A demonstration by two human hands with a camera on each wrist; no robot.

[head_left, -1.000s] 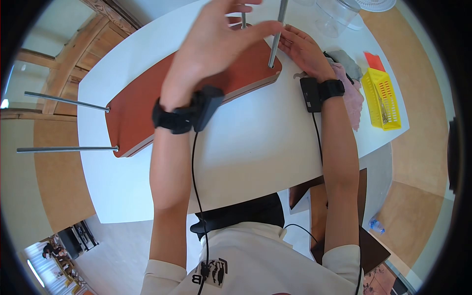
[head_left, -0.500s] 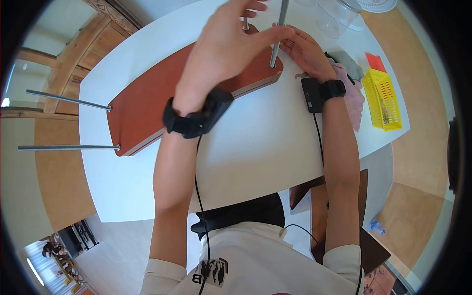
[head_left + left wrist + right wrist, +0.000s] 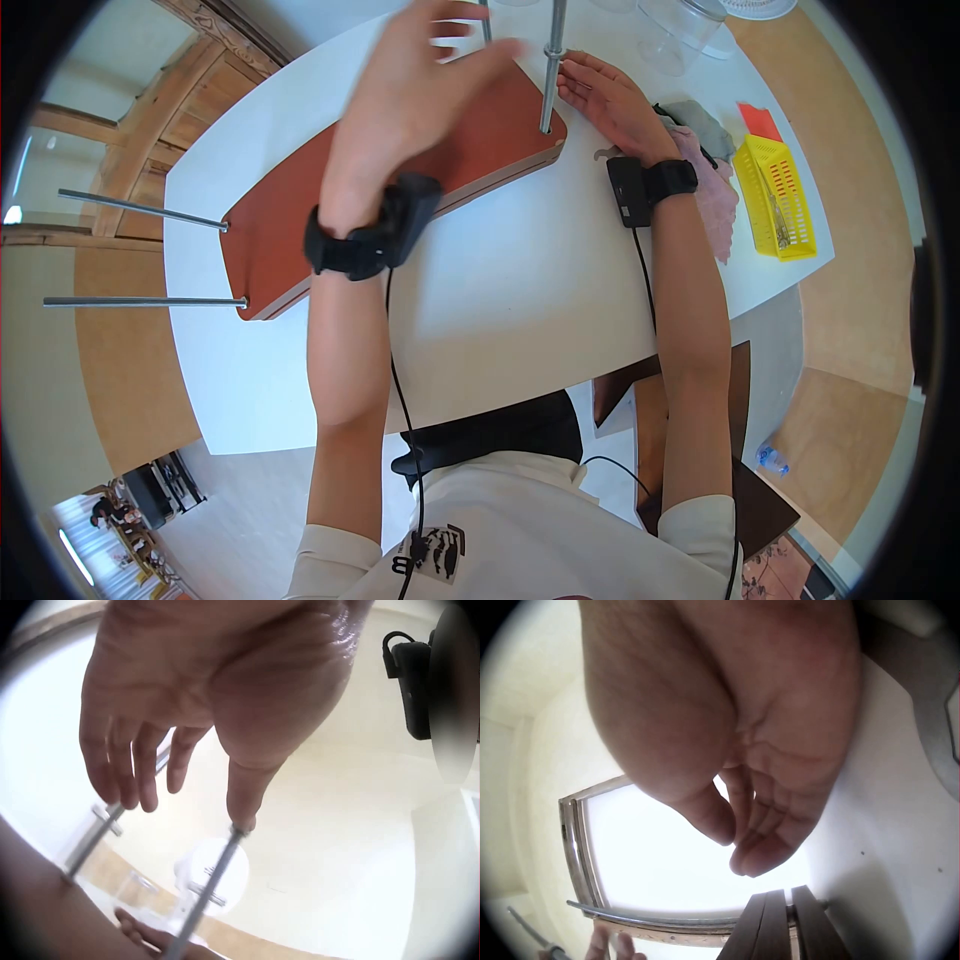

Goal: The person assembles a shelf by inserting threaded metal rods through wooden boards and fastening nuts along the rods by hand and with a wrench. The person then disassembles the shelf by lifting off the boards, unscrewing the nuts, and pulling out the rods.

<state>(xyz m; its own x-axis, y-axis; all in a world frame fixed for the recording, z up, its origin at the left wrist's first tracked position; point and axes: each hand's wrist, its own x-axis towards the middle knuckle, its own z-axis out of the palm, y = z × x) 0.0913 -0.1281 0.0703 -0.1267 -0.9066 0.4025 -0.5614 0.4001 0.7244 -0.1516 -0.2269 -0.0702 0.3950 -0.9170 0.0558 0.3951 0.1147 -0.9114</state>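
A reddish-brown board (image 3: 275, 210) lies on the white table, with metal rods standing out from its ends. My left hand (image 3: 395, 105), blurred in the head view, is over the board with its fingers apart and holds nothing. Its thumb tip overlaps the top of the near right rod (image 3: 217, 874) in the left wrist view. Partway along that rod sits a small metal nut (image 3: 554, 53). Just right of the same rod, my right hand (image 3: 618, 108) rests low with fingers loosely bent, the thumb close to the fingertips (image 3: 761, 859), and nothing between them.
Right of the right wrist lie a pink cloth (image 3: 712, 205) and a grey cloth (image 3: 695, 120). Beyond them are a yellow basket (image 3: 745, 205) and a red piece (image 3: 760, 122). A clear jar (image 3: 675, 40) stands at the back. Two rods (image 3: 145, 302) overhang the table's left side.
My left hand first moved right to the near right rod, thumb against it, then swung back left, away from it. The nut now shows on the rod. My right hand has barely moved.
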